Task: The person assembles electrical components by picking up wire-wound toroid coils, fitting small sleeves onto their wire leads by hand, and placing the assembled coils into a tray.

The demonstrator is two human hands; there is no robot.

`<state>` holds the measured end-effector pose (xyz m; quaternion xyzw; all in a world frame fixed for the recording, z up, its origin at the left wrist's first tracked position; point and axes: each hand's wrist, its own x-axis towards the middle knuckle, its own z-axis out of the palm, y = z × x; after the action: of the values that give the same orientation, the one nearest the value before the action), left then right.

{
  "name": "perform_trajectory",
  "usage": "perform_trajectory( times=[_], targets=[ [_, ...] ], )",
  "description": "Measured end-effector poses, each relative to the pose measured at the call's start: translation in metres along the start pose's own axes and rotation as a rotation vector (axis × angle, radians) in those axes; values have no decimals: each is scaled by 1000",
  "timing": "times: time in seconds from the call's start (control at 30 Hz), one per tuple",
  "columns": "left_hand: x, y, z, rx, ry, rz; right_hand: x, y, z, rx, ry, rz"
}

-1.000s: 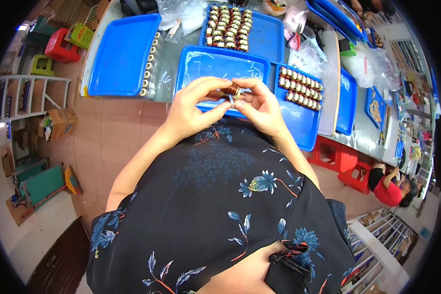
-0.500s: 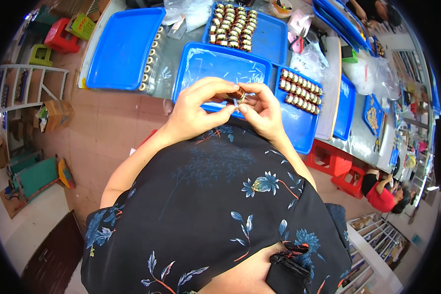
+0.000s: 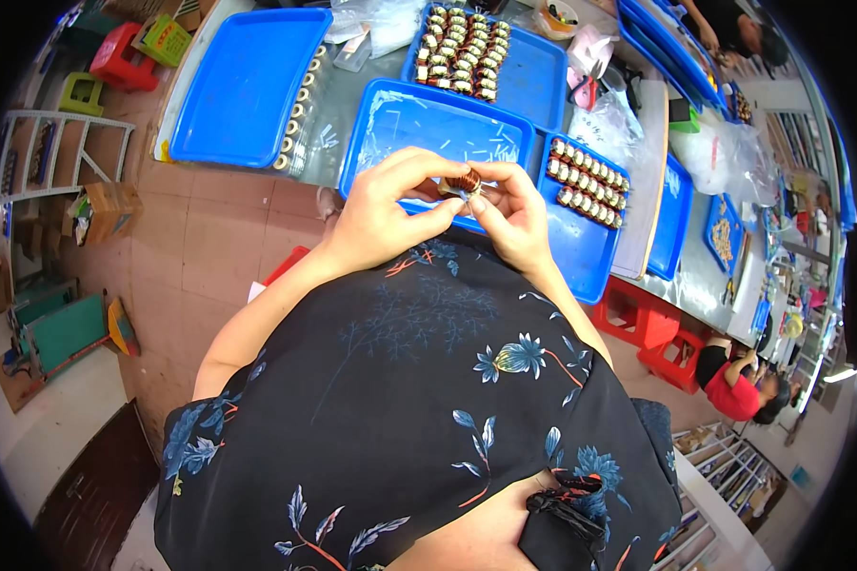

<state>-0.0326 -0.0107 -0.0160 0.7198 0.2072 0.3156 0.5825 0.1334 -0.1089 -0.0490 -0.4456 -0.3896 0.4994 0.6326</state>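
Head view: my left grip (image 3: 388, 205) and right grip (image 3: 512, 215) pinch one copper-wound coil (image 3: 464, 180) over near edge of blue sliver tray (image 3: 400, 126); coil rows (image 3: 587, 181) right of it.

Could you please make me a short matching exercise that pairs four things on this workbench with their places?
Things:
1. Single wound coil
2. Coils in three rows
3. Pale rings
4. Short pale tubes

Places:
A. Along the right edge of the left tray
B. Mostly scattered in the middle tray
C. Between the fingers of the left hand and right hand
D. In the right tray

Pairs: 1-C, 2-D, 3-A, 4-B
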Motion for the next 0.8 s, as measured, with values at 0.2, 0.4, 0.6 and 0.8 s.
perform_trajectory(
  times=[0.2,0.4,0.6,0.8],
  targets=[
    [-1,-11,4,-213,26,-250,8,-7,1,-48,-1,167],
    [14,-16,-3,247,-110,39,8,-8,-8,40,-115,341],
    [18,-27,-5,-17,-115,-116,10,-8,-8,164,-90,451],
    [19,-37,-2,-223,2,-291,13,-4,0,422,-111,670]
  ],
)
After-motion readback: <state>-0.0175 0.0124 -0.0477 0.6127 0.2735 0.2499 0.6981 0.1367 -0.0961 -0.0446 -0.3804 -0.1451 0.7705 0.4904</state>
